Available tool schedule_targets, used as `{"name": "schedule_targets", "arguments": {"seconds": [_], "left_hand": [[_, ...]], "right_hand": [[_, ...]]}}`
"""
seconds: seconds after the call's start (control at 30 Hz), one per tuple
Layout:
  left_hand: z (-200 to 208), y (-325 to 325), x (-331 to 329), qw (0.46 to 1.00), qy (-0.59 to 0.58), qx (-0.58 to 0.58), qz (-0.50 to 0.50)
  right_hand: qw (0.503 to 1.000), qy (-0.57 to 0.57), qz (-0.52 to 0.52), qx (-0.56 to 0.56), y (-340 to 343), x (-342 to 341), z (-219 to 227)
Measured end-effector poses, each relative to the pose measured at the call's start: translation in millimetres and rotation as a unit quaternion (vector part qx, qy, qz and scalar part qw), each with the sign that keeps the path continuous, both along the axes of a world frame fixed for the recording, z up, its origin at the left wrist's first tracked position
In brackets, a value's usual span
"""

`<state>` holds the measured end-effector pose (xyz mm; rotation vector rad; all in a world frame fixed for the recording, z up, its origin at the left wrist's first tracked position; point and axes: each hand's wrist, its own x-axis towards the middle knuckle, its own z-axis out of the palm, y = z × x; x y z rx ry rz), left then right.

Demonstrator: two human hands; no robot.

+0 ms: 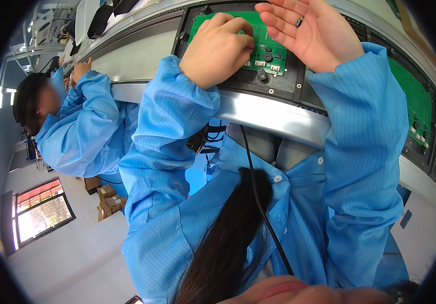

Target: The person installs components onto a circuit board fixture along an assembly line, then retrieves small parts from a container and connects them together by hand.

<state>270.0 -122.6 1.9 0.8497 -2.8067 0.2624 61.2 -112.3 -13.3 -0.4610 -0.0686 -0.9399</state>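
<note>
A green circuit board (261, 36) lies in a black fixture (289, 85) in front of me. It carries a round black buzzer (268, 57), small black parts and white connectors (275, 67) along its near edge. Over the board's left part is my left hand (219, 49), back up, with fingers closed and bent down toward the surface; its fingertips, and anything between them, are hidden. My right hand (315, 35) is turned palm up above the board's right side, fingers loosely extended. A small black electronic component (299, 22) rests on those fingers.
A silver rail (273, 114) runs along the near side of the line. More green boards (411, 99) sit in black fixtures at right. To the left, a co-worker in a blue smock (84, 126) works beside a pale belt (137, 62). Cardboard boxes (110, 201) stand behind.
</note>
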Motion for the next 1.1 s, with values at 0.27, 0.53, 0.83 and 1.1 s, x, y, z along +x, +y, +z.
{"name": "schedule_targets", "arguments": {"seconds": [0.27,0.53,0.83,1.1], "left_hand": [[2,-2,-2,0.999,-0.028,-0.028,-0.015],[4,2,-6,0.999,-0.043,-0.014,-0.015],[4,2,-9,0.999,-0.041,-0.022,-0.020],[1,2,-8,0.999,-0.030,-0.026,-0.019]], "right_hand": [[1.000,0.012,-0.013,0.000,1,0,2],[0.999,0.031,-0.036,-0.008,2,2,2],[0.998,0.038,-0.048,0.000,2,1,2],[0.975,0.088,-0.203,-0.018,20,14,2]]}}
